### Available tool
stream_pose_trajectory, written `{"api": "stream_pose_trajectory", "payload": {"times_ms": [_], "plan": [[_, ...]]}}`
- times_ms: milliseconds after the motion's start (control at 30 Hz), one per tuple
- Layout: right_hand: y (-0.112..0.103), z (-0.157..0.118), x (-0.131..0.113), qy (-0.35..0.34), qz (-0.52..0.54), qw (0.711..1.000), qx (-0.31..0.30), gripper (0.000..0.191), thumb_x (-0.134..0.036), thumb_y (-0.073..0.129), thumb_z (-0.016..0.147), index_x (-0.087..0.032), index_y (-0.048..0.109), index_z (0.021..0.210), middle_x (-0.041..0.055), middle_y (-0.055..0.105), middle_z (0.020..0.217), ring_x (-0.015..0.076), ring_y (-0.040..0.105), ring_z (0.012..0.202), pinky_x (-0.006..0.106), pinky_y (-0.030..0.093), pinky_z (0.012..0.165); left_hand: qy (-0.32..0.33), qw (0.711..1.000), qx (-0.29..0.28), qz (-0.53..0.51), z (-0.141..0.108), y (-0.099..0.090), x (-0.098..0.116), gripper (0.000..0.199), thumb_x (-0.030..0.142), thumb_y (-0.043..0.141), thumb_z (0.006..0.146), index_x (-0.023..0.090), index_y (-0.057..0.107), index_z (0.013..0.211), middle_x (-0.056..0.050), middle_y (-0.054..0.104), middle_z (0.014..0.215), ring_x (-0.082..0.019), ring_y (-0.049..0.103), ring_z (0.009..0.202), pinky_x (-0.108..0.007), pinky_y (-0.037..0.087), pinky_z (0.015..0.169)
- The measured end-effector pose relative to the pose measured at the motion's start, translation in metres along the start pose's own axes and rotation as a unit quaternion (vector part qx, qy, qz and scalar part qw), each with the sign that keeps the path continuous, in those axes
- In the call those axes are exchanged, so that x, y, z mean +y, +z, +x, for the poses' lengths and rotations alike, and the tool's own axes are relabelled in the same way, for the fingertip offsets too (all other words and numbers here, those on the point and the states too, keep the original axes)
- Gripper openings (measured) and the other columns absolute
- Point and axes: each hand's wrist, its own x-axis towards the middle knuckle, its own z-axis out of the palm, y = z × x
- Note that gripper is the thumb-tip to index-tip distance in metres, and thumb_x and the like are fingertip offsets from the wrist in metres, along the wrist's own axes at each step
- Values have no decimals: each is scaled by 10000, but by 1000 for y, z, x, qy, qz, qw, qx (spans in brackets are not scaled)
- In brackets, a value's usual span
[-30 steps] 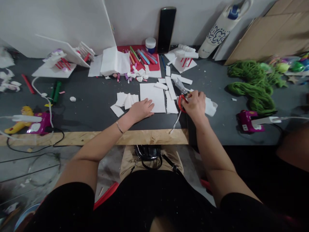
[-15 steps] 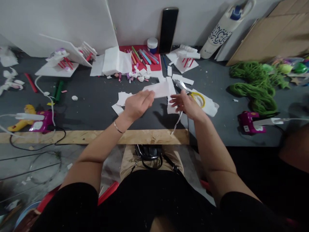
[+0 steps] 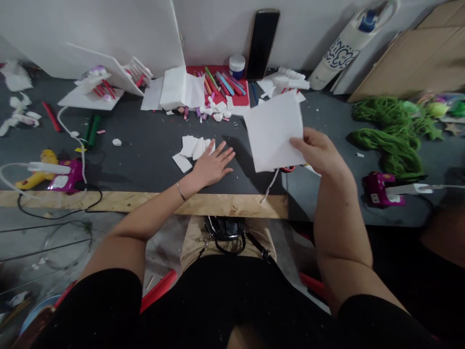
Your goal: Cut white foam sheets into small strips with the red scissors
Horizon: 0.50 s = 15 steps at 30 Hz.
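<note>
My right hand pinches the right edge of a white square sheet, thumb on top, and holds it tilted above the table. Under the sheet the scissors are mostly hidden; only a bit of red handle shows below its lower edge. My left hand lies with fingers spread on the dark tabletop, beside several small white pieces, its fingertips touching or just over the nearest ones. A white strip hangs toward the table's front edge.
Markers lie on a red sheet at the back, near a phone and a white bottle. Purple glue guns stand left and right. Green yarn lies at right. A small white model stands at left.
The white piece has left my left hand, which now lies spread on the table. My right hand has moved right and now holds up a larger white sheet, covering the scissors.
</note>
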Motion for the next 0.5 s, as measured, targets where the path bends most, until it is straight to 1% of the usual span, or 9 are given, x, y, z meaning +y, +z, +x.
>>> {"api": "stream_pose_trajectory", "payload": {"times_ms": [100, 200, 233, 267, 300, 400, 433, 467, 500], "plan": [[13, -12, -5, -8, -8, 993, -119, 349, -590, 702, 848, -248, 631, 849, -1, 583, 734, 172, 496, 650, 312, 372, 574, -56, 997, 42, 11, 0, -12, -21, 581, 314, 461, 1103, 196, 569, 1662, -141, 459, 1793, -386, 244, 1750, -744, 75, 1420], [27, -12, -8, -33, -62, 972, -224, 417, -598, 716, 885, -254, 533, 739, -32, 476, 685, 148, 448, 635, 308, 351, 595, -117, 992, 52, 19, -4, -20, -34, 559, 283, 494, 1074, 276, 628, 1616, -129, 435, 1808, -441, 259, 1737, -862, 36, 1355], [27, -9, -9, -31, -83, 967, -240, 418, -567, 720, 897, -256, 503, 721, -37, 455, 674, 147, 442, 632, 312, 351, 604, -137, 989, 50, 14, -7, -20, -38, 548, 295, 488, 1077, 295, 639, 1604, -132, 443, 1803, -459, 286, 1724, -901, 52, 1325], [25, -5, -9, -25, -107, 967, -230, 405, -525, 716, 907, -260, 481, 712, -38, 443, 663, 152, 443, 632, 319, 354, 614, -154, 987, 48, 5, -11, -20, -41, 543, 309, 478, 1082, 304, 642, 1600, -140, 456, 1795, -470, 314, 1710, -925, 80, 1301], [21, 0, -10, -18, -131, 972, -192, 384, -481, 708, 912, -265, 464, 708, -34, 441, 654, 162, 451, 636, 329, 360, 625, -169, 984, 51, -5, -16, -19, -45, 543, 322, 468, 1087, 311, 638, 1603, -144, 472, 1785, -472, 341, 1698, -933, 113, 1288], [7, 9, -14, -16, -169, 985, -29, 323, -410, 671, 905, -281, 441, 717, -14, 457, 654, 196, 477, 663, 364, 374, 650, -197, 978, 59, -21, -36, -16, -55, 544, 356, 454, 1101, 316, 614, 1619, -151, 499, 1769, -444, 377, 1685, -894, 187, 1297], [7, 9, -17, -26, -161, 986, -22, 296, -420, 659, 908, -281, 462, 736, -8, 476, 669, 200, 482, 668, 369, 376, 649, -200, 978, 60, -20, -43, -16, -58, 535, 371, 445, 1109, 315, 617, 1613, -149, 501, 1769, -429, 380, 1686, -876, 194, 1308], [10, 8, -21, -41, -145, 987, -52, 269, -446, 648, 914, -276, 500, 767, -2, 504, 692, 201, 490, 673, 369, 380, 644, -202, 977, 61, -18, -50, -16, -60, 525, 390, 437, 1117, 320, 625, 1603, -141, 498, 1773, -416, 377, 1690, -863, 190, 1317], [16, 7, -25, -62, -122, 983, -121, 264, -489, 643, 926, -271, 549, 810, 4, 543, 720, 201, 506, 685, 367, 395, 645, -202, 977, 65, -14, -56, -17, -62, 517, 415, 432, 1122, 334, 632, 1592, -126, 489, 1781, -408, 364, 1698, -859, 173, 1325]]}}
